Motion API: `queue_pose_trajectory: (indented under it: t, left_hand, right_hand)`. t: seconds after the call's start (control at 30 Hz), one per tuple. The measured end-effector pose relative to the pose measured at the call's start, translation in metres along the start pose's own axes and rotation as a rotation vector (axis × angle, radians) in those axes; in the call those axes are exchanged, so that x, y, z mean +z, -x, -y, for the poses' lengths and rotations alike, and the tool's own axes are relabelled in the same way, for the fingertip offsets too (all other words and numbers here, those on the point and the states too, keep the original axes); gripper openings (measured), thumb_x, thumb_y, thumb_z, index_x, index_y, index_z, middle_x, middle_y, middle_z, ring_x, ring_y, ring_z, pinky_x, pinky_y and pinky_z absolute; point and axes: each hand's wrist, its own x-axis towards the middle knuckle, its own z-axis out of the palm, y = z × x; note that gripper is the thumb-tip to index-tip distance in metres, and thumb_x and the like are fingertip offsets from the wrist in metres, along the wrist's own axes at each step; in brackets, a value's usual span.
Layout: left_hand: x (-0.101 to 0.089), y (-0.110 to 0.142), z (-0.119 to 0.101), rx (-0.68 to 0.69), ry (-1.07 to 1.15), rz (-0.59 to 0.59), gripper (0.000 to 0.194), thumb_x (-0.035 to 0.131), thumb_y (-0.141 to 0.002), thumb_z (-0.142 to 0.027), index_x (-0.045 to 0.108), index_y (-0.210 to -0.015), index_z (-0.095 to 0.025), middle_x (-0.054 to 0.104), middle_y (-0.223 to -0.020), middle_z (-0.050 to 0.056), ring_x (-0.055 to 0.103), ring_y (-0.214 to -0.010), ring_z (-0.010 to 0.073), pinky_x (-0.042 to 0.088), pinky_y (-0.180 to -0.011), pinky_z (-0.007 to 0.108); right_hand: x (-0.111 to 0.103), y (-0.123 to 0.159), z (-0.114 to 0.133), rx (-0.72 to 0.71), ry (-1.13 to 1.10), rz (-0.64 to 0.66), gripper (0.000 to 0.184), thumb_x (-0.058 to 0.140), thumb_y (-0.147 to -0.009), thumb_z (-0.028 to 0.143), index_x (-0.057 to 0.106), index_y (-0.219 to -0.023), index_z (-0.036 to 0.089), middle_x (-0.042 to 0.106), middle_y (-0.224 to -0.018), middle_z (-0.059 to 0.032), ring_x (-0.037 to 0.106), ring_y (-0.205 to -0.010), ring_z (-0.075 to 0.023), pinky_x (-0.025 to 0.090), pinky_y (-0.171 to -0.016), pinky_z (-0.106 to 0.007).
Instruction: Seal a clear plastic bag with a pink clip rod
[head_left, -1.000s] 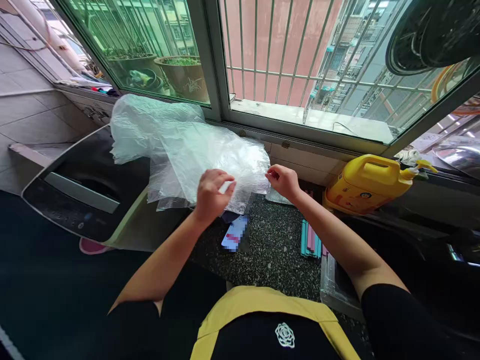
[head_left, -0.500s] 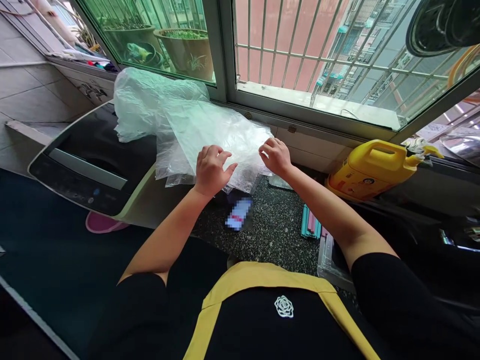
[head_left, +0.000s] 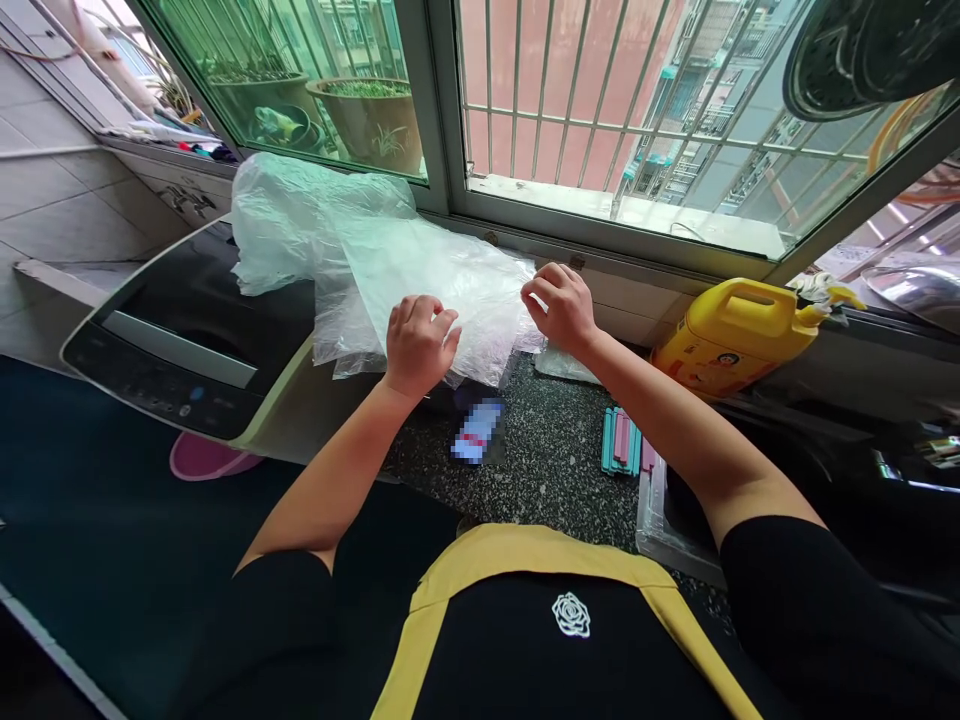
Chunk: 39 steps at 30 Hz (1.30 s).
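Observation:
A heap of clear plastic bags [head_left: 427,270] stretches from the washing machine lid over the dark speckled counter. My left hand [head_left: 420,348] is over the near edge of the plastic, fingers bent and thumb apart from them, with nothing visible between. At the right end of the heap, my right hand [head_left: 561,305] has its fingers curled together at the edge of a plastic bag. Its fingertips partly hide the grip. A pixelated blue-white item [head_left: 477,432] lies on the counter below the plastic.
The washing machine [head_left: 180,370] stands left, a pink basin [head_left: 210,458] beneath its front edge. To the right are a yellow jug [head_left: 731,335], teal and pink sticks [head_left: 621,440] and a clear tray [head_left: 660,525]. A barred window [head_left: 577,215] runs behind the counter.
My right hand has shifted slightly right and down. My left hand has moved a little left, its thumb now nearer the fingers. The plastic heap lies nearly the same.

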Motion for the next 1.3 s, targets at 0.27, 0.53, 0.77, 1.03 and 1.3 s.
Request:
queue_pose_trajectory:
  t: [0.27,0.53,0.77,1.03,1.3]
  left_hand:
    - [-0.021,0.013,0.000,0.053,-0.107,-0.143,0.015,0.052,-0.083,-0.025,0.065,-0.091,-0.021,0.059,-0.091,0.009,0.052,-0.092,0.0257,0.041,-0.080,0.040]
    - [-0.029,0.012,-0.001,0.229,0.067,-0.339,0.014,0.055,-0.079,-0.021,0.063,-0.091,-0.021,0.061,-0.089,0.007,0.053,-0.087,0.0230,0.041,-0.080,0.038]
    - [-0.046,-0.008,-0.041,0.246,0.364,-0.329,0.011,0.053,-0.084,-0.029,0.060,-0.089,-0.022,0.061,-0.087,0.003,0.055,-0.085,0.0187,0.043,-0.081,0.036]
    - [-0.045,-0.024,-0.090,0.179,0.869,-0.279,0.016,0.056,-0.086,-0.031,0.059,-0.074,-0.020,0.061,-0.079,0.000,0.058,-0.077,0.0122,0.048,-0.072,0.029]
    - [-0.029,-0.029,-0.115,-0.032,1.414,-0.062,0.029,0.061,-0.082,-0.045,0.062,-0.066,-0.021,0.059,-0.064,-0.001,0.055,-0.063,0.0093,0.045,-0.062,0.026]
  right_hand:
    - [-0.045,0.009,-0.002,-0.017,0.065,-0.184,0.024,0.041,-0.091,0.029,0.058,-0.076,0.023,0.055,-0.079,-0.0033,0.052,-0.077,-0.0169,0.043,-0.073,-0.034]
    - [-0.111,0.031,-0.001,0.034,0.229,-0.287,0.013,0.048,-0.087,0.028,0.056,-0.078,0.026,0.057,-0.080,-0.0038,0.056,-0.079,-0.0191,0.044,-0.076,-0.039]
    - [-0.178,0.064,0.008,-0.203,0.333,-0.585,0.003,0.057,-0.082,0.023,0.057,-0.081,0.021,0.062,-0.077,-0.0014,0.062,-0.077,-0.0172,0.048,-0.072,-0.038]
    - [-0.236,0.098,0.020,-0.093,0.414,-0.574,0.008,0.056,-0.083,0.030,0.059,-0.083,0.022,0.068,-0.077,0.0007,0.067,-0.078,-0.0165,0.048,-0.076,-0.040]
    - [-0.270,0.115,0.036,0.310,0.405,-0.347,0.013,0.059,-0.079,0.031,0.065,-0.074,0.022,0.070,-0.074,-0.0032,0.067,-0.072,-0.0166,0.051,-0.069,-0.034]
